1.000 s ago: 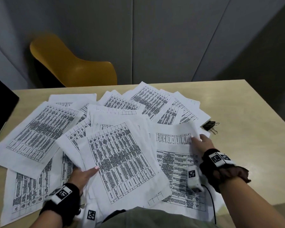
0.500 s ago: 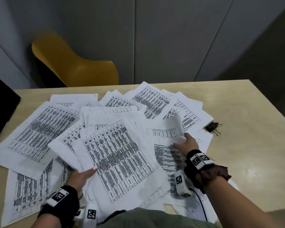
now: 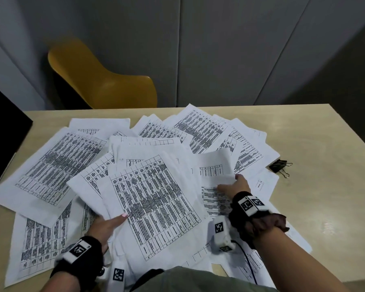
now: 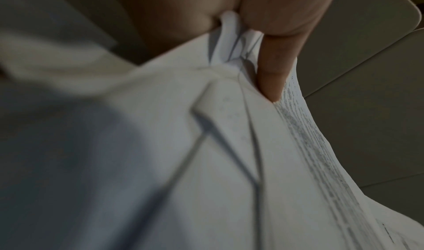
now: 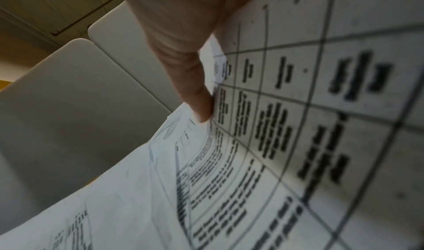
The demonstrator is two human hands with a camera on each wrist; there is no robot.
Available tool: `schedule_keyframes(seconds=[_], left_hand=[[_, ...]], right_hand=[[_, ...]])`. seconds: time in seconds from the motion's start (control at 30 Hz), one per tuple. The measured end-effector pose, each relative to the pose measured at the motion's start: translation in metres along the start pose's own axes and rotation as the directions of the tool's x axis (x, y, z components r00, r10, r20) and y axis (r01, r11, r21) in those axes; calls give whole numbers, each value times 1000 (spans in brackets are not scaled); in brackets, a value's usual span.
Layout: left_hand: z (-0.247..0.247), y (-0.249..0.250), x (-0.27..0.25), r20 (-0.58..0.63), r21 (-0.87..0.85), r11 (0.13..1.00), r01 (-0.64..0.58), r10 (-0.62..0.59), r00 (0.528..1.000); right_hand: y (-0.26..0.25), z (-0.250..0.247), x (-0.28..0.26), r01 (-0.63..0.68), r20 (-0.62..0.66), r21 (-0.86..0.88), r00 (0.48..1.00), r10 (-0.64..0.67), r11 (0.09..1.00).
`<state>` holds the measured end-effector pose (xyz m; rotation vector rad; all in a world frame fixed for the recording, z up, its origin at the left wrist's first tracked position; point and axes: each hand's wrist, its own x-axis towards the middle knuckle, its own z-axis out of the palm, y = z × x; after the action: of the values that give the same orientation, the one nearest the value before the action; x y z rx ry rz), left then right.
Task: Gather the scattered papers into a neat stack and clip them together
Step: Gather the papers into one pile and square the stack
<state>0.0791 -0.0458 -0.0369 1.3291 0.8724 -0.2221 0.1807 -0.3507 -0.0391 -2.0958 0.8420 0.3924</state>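
Several white printed sheets (image 3: 57, 165) lie fanned over the beige table (image 3: 325, 197). My left hand (image 3: 108, 226) grips a gathered bundle of papers (image 3: 154, 199) at its near left edge, thumb on top. In the left wrist view the bundle's edges (image 4: 231, 41) are pinched between thumb and palm. My right hand (image 3: 234, 185) pinches the edge of one sheet (image 3: 215, 165), which curls up off the pile right of the bundle. The right wrist view shows the thumb (image 5: 197, 98) pressed on that printed sheet (image 5: 298, 127). A black binder clip (image 3: 279, 166) lies on the table just right of the papers.
A yellow chair (image 3: 105, 81) stands behind the table's far edge against grey wall panels. A black object (image 3: 4, 127) covers the table's far left corner. Bare tabletop shows to the right of the clip.
My right hand has slid left across the pile, drawing the pinched sheet toward the bundle and curling its edge up. The left hand's bundle has shifted slightly left.
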Motion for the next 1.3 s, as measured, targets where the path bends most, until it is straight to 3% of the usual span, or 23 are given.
schedule_keyframes(seconds=[0.13,0.43,0.63,0.93,1.1,1.3], left_hand=[[-6,-9,12,-23,30,999,11,-11,1000],[-9,-11,18,9,49,999,5,-5,1000],[-9,-12,20,29,53,998,-21,20,999],[-6,-11,16,49,21,999,-44,43,998],[-6,-13,18,31,0,999,-42,42,999],[-6,-13,16,-7,66,997,-45,46,999]], right_hand=[[-18,-4,3,-11,-91,18,996,13,1000],[-33,16,11,-100,17,0,995,100,995],[-41,25,15,-93,-167,-133,983,70,987],[-41,37,26,-52,-114,-73,993,43,996],[-44,52,12,-80,-324,-216,946,6,973],[-45,44,9,-7,-228,-158,973,-30,987]])
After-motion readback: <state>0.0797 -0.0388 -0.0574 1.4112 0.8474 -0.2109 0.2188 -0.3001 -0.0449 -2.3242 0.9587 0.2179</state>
